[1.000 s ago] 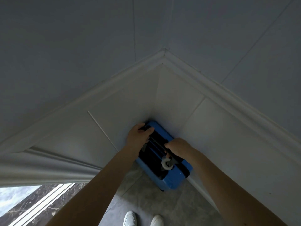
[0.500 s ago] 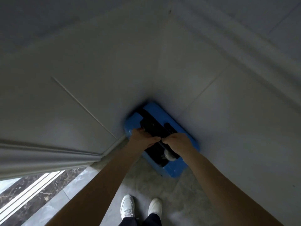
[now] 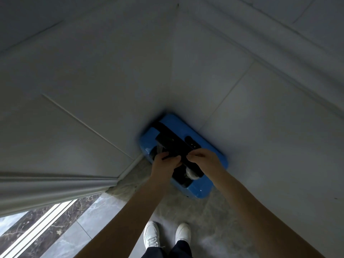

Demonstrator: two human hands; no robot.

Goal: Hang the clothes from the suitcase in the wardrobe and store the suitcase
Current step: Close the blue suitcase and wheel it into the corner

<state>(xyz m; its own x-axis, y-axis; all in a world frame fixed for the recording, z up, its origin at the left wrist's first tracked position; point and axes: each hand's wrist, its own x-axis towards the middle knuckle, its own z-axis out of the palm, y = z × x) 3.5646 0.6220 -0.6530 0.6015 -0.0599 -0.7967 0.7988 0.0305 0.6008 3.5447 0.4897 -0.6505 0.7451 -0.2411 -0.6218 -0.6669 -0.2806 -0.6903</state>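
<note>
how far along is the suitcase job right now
Nearly finished, it seems. The blue suitcase looks closed and stands upright in the corner against the white wall panels. In hand: the left hand and right hand are both on its black top handle. Left: let go. The wardrobe and clothes are out of view, so hanging can't be confirmed.

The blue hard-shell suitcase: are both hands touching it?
Touching. The head view shows left hand and right hand gripping the black handle atop the blue hard-shell suitcase.
</note>
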